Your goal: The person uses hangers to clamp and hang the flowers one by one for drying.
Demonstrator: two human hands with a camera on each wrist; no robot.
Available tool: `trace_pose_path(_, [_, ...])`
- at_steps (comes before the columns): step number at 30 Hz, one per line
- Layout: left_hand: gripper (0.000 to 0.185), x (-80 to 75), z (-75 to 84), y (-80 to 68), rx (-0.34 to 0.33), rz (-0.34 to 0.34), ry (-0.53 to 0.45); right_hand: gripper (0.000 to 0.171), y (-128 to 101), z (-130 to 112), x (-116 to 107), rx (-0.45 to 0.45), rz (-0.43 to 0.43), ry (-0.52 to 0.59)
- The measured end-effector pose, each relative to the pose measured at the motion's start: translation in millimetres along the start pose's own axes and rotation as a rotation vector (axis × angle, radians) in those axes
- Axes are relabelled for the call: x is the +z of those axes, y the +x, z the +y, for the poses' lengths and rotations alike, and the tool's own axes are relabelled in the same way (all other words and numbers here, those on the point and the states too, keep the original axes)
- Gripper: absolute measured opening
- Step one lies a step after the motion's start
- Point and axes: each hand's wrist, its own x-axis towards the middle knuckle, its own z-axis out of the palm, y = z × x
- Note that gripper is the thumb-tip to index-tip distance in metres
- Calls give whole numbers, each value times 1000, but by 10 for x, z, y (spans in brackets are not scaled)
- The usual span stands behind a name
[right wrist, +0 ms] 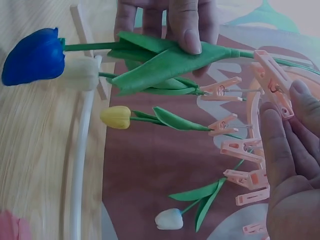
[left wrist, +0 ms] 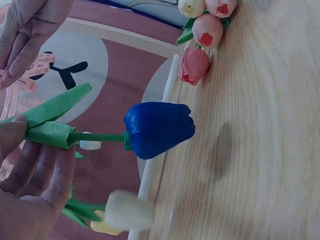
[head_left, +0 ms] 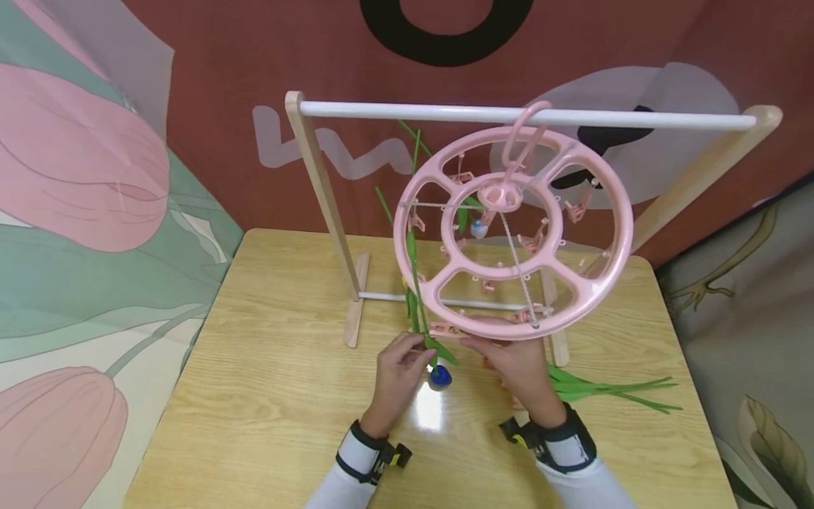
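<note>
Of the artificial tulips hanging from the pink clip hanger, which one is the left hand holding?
The blue tulip: the left hand grips its green stem and leaves, while the yellow tulip and white ones hang untouched.

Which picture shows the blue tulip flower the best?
The left wrist view: the blue tulip fills the middle, sharp and whole, its stem running to the left hand, which holds its leaves. The right wrist view shows it smaller, at the left edge. In the head view it is just a tiny blue spot between the hands.
</note>
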Motion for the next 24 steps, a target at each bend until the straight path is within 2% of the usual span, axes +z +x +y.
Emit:
trace_pose_path(5, [21, 11, -11, 4, 51, 14, 48, 84, 28, -19, 30, -3, -10, -33])
trace_pose_path(9, [20, -7, -19, 4, 47, 8, 64, 62, 48, 9, 35, -17, -53, -36])
trace_pose_path(12, [20, -27, -20, 7, 40, -2, 62, 53, 39, 98, 19, 0, -80, -50])
trace_pose_path(16, [20, -48, -19, 14, 41, 0, 51, 52, 22, 223, -9, 13, -111, -116])
trace_pose_path(18, [19, -58, -29, 16, 39, 10, 41, 46, 19, 247, -12, 4, -131, -149])
trace_pose_path(24, [19, -122, -38, 28, 27, 49, 29, 48, -37, 264, -11, 5, -165, -92])
